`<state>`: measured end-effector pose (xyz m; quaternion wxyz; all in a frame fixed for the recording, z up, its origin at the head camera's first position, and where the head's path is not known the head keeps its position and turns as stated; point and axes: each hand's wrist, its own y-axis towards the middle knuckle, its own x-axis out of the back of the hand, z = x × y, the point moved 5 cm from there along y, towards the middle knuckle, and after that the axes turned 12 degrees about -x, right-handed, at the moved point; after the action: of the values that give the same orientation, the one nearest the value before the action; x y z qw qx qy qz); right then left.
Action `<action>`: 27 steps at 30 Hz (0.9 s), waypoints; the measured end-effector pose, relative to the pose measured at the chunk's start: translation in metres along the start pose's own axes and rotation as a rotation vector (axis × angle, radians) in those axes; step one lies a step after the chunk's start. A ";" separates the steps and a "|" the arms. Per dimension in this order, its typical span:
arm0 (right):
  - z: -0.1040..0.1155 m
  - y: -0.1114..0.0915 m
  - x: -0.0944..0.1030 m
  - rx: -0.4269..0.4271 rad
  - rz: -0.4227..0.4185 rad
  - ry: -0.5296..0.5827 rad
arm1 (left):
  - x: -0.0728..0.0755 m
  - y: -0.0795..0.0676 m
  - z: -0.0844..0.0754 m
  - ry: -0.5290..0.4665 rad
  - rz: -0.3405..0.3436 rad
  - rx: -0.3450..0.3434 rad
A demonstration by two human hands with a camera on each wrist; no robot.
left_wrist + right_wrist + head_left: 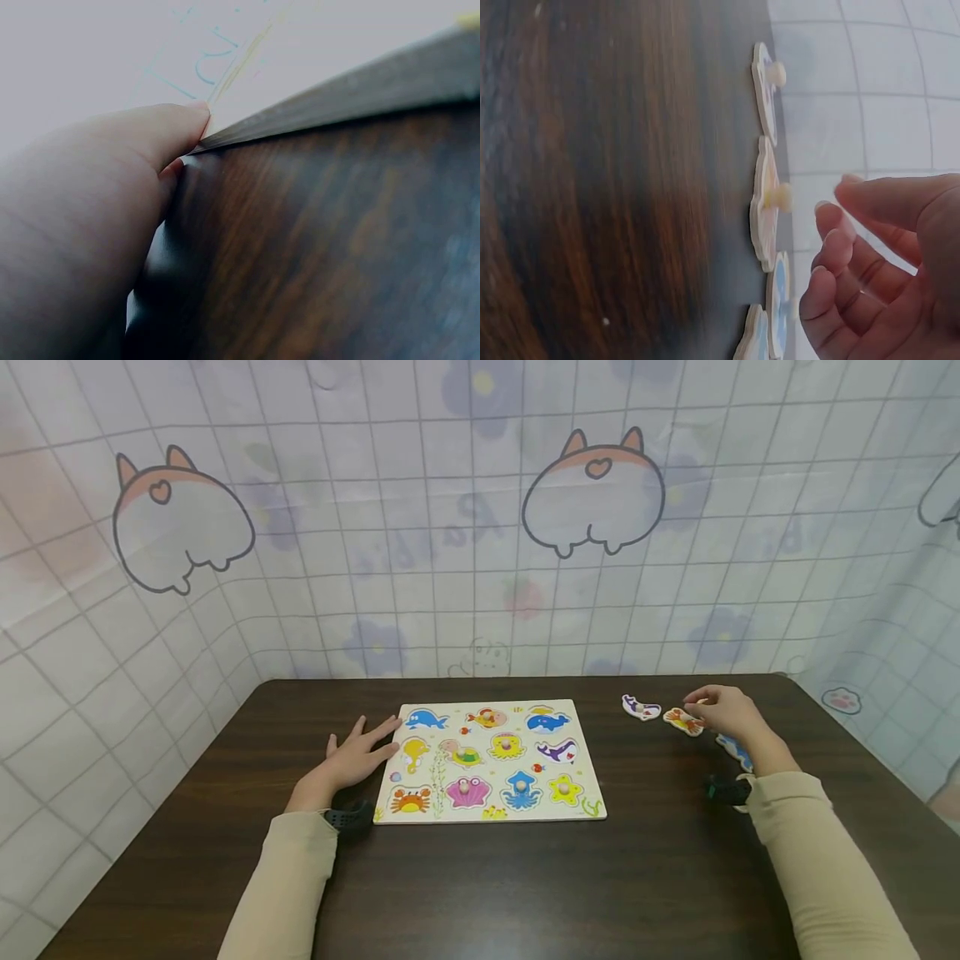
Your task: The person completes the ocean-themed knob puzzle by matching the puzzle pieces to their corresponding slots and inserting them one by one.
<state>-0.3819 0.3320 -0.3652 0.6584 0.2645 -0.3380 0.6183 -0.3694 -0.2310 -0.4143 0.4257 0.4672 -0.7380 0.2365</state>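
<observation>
A wooden knob puzzle board (491,770) with sea-animal pictures lies on the table. My left hand (360,753) rests at its left edge with fingers spread; in the left wrist view the thumb (161,131) touches the board's edge. At the right, my right hand (726,710) hovers over an orange crab puzzle piece (683,722), holding nothing. Seen from the right wrist, its loosely bent fingers (821,292) are apart from the piece's wooden knob (781,197). A purple-and-white puzzle piece (641,707) lies to the left of the crab, and a blue one (735,752) sits partly behind the right forearm.
A further light-blue piece (754,334) shows at the bottom of the right wrist view. The dark wooden table (480,893) ends at a hanging patterned cloth (420,568). Several board spaces carry knobbed pieces, such as the pink clam (468,792) and yellow starfish (564,790).
</observation>
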 end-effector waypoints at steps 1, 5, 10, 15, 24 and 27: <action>-0.001 0.001 0.001 -0.009 0.005 0.000 | 0.000 0.000 -0.001 -0.001 0.000 -0.003; -0.003 0.004 0.002 -0.042 0.021 -0.010 | 0.002 -0.001 -0.002 -0.004 -0.001 -0.003; -0.004 0.009 0.000 -0.053 0.082 -0.057 | 0.003 -0.001 -0.003 0.003 0.000 0.003; -0.011 0.016 -0.004 -0.072 0.110 -0.080 | 0.001 0.000 -0.002 0.004 0.001 0.003; -0.014 0.019 -0.008 -0.085 0.118 -0.080 | 0.001 -0.001 -0.003 -0.002 -0.004 0.003; -0.012 0.020 -0.008 -0.078 0.107 -0.105 | 0.001 -0.002 -0.003 -0.005 -0.003 0.005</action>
<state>-0.4004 0.3378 -0.3807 0.6155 0.2524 -0.4097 0.6242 -0.3667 -0.2306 -0.4119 0.4228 0.4701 -0.7377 0.2366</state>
